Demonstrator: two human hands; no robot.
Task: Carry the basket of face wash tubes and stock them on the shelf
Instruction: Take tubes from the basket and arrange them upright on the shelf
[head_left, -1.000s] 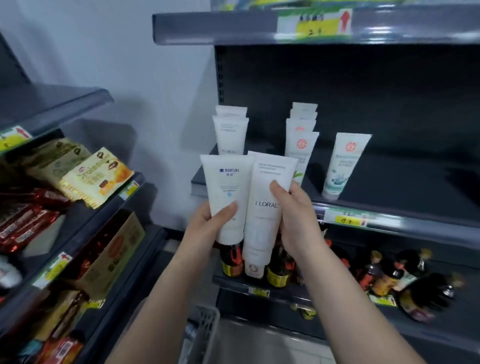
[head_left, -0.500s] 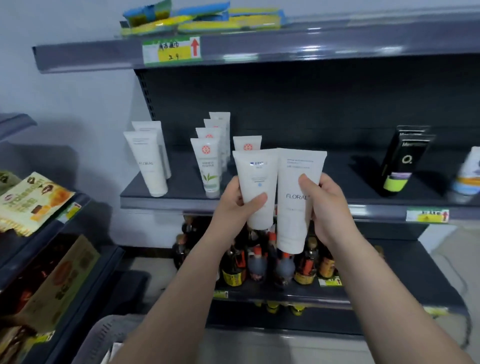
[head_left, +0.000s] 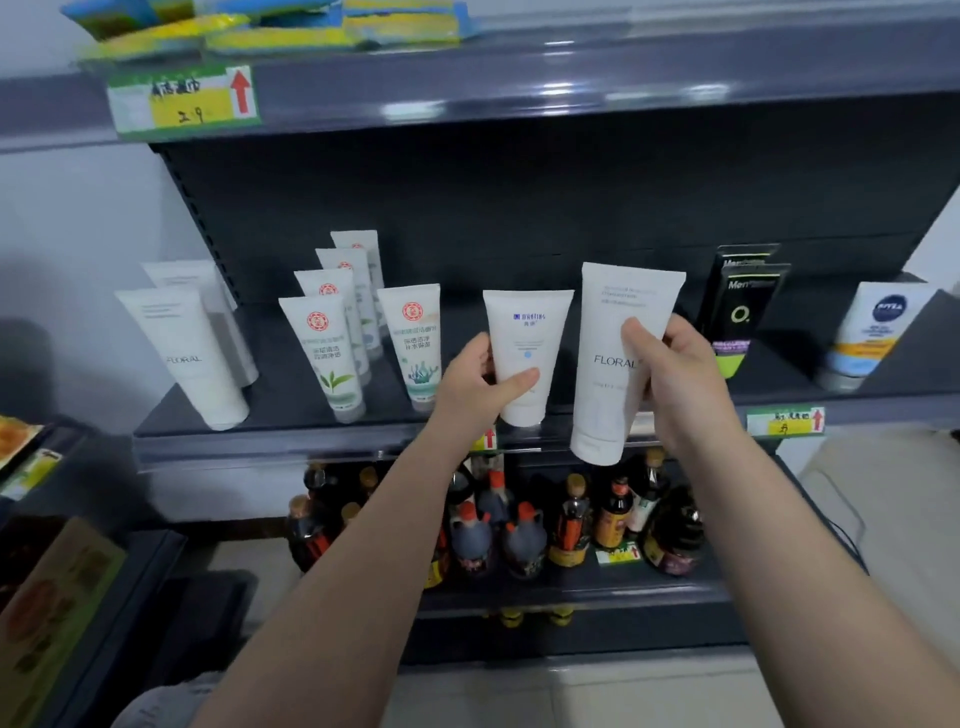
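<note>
My left hand (head_left: 475, 384) grips a short white tube with blue print (head_left: 524, 353), cap down, at the front edge of the dark middle shelf (head_left: 291, 441). My right hand (head_left: 675, 374) holds a taller white FLORAL tube (head_left: 608, 364) just in front of that edge, its cap hanging below the shelf lip. On the shelf stand two FLORAL tubes (head_left: 192, 353) at the left, a row of red-logo tubes (head_left: 327, 353) and a single red-logo tube (head_left: 413, 343). The basket rim (head_left: 156, 701) shows at the bottom left.
Black men's tubes (head_left: 737, 312) and a Nivea tube (head_left: 872, 332) stand on the shelf's right. Dark sauce bottles (head_left: 519, 525) fill the shelf below. Snack packs (head_left: 47, 613) sit on the left rack. Blue and yellow packs (head_left: 270, 26) lie on the top shelf.
The view has swung right along the shelf. My hands have drawn apart, so the two tubes no longer overlap, and both have moved toward the open stretch of shelf.
</note>
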